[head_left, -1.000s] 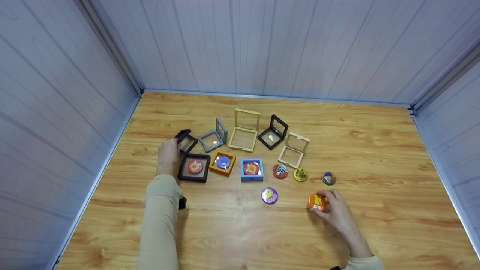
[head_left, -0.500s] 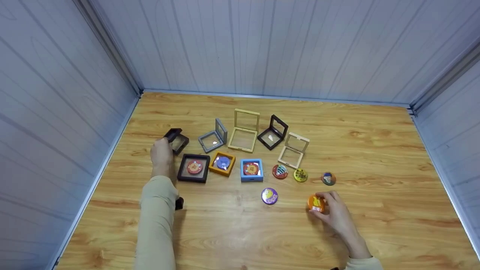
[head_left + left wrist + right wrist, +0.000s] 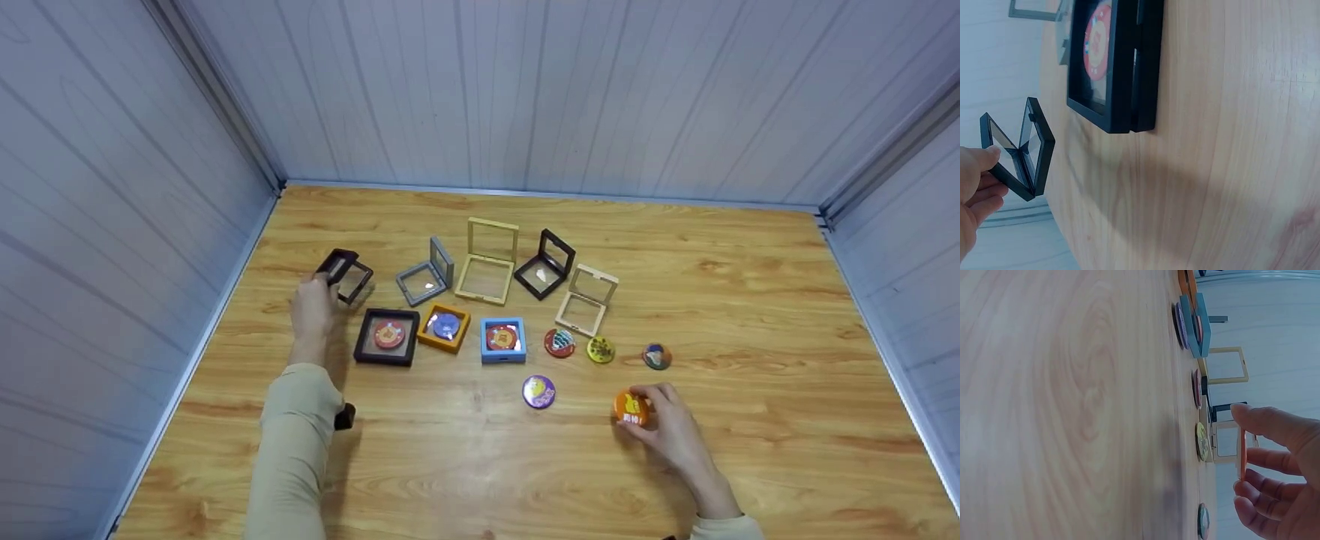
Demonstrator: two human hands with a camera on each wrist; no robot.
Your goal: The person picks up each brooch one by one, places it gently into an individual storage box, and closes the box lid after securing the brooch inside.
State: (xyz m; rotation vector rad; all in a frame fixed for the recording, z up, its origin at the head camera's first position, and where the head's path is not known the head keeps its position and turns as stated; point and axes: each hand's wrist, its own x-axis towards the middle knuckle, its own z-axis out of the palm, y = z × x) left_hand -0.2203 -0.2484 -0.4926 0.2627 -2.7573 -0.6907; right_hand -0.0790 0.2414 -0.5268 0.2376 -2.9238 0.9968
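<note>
My left hand (image 3: 312, 311) grips one half of a small black display frame (image 3: 337, 262) at the left of the table. In the left wrist view the frame (image 3: 1045, 143) stands unfolded in a V, thumb on one side of its rim. My right hand (image 3: 679, 435) pinches an orange button badge (image 3: 630, 407) with a yellow thumbs-up design by its edge. The right wrist view shows that badge (image 3: 1242, 455) edge-on, raised off the table. Nearest my left hand lies a closed black frame (image 3: 361, 341) with a red chip inside.
Closed orange (image 3: 444, 343) and blue (image 3: 503, 357) frames each hold a disc. Behind them stand unfolded grey (image 3: 421, 286), yellow (image 3: 484, 298), dark (image 3: 544, 281) and cream (image 3: 579, 327) frames. Purple (image 3: 538, 391), red (image 3: 559, 343), yellow-green (image 3: 601, 349) and multicoloured (image 3: 657, 356) badges lie at the right.
My left hand has moved left with the small black frame, away from the closed black one, and the frame has turned somewhat. The right hand and orange badge have shifted only slightly left.
</note>
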